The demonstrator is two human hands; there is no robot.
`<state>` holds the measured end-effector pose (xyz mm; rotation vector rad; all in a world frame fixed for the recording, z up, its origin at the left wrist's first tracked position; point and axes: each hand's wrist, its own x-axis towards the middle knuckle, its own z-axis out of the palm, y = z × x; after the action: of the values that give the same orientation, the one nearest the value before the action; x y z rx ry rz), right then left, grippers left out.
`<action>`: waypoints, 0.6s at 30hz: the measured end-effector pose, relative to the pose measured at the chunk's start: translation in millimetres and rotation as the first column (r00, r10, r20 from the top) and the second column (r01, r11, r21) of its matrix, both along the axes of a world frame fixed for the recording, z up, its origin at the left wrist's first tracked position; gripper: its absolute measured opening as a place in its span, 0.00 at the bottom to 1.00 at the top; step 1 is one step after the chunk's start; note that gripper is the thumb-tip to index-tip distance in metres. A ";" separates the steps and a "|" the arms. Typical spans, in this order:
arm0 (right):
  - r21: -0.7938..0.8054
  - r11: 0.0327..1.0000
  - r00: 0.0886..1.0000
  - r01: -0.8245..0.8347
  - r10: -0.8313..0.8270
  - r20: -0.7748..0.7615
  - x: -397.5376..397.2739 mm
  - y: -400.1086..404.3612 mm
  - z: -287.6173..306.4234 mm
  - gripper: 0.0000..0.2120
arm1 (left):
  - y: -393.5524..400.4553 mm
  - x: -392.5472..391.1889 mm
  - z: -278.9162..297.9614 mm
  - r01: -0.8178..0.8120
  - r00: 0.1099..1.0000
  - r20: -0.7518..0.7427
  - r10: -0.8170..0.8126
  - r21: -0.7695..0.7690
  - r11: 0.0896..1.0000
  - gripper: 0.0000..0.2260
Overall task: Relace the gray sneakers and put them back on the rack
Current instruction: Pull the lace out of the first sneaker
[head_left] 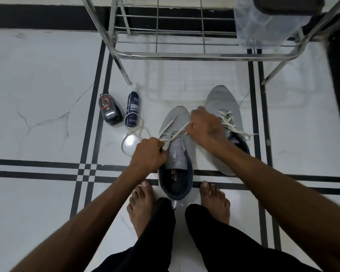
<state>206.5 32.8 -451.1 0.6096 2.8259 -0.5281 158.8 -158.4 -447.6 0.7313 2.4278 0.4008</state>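
A person crouches barefoot on a white tiled floor (pixel 37 95) and threads a white lace (pixel 180 132) through the near gray sneaker (pixel 177 154), which stands between the feet with its heel at 6 o'clock and its toe at 12 o'clock, pointing at the steel rack (pixel 185 54). The lace runs across that long axis, from about 8 o'clock to 2 o'clock over the lower eyelets.

The left hand (pixel 148 154) sits at the shoe's 9 o'clock edge, fingers curled tight around the lace end close to the eyelet row. The right hand (pixel 204 126) is at the shoe's 2 o'clock, higher and farther out, fingers closed on the other run of lace and drawing it taut; motion blur hides the exact pinch. Both forearms reach in from 6 o'clock, the left one nearer the tongue.

Slack lace loops on the floor toward 10 o'clock, just beside a dark spray can (pixel 133 108) and a black polish applicator (pixel 109 109).

The second gray sneaker (pixel 224 107) stands just beside the first at its 2 o'clock, already laced, partly behind the right wrist.

Most eyelets on the near shoe look empty, so the lacing appears at an early stage, and the left hand seems best placed for the next eyelet. Neither shoe is on the rack.
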 end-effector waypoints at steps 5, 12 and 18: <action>-0.175 0.946 0.962 0.271 -0.267 0.047 11.4 12.9 2.3 0.08 | 2.5 1.4 2.4 0.035 0.998 -0.052 -0.034 0.015 0.999 0.17; 0.078 0.893 0.894 -0.443 0.435 0.103 -9.0 -36.2 -7.1 0.07 | 2.6 1.4 0.7 0.074 0.995 -0.073 -0.073 0.004 0.997 0.11; 0.071 0.997 0.999 0.042 -0.041 -0.014 -7.6 12.5 10.9 0.09 | -1.2 -0.1 2.3 -0.017 1.000 -0.012 0.018 0.013 1.000 0.11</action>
<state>198.8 45.3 -440.2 0.6825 2.8603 -0.4408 158.8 -159.6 -445.3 0.7207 2.4466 0.4210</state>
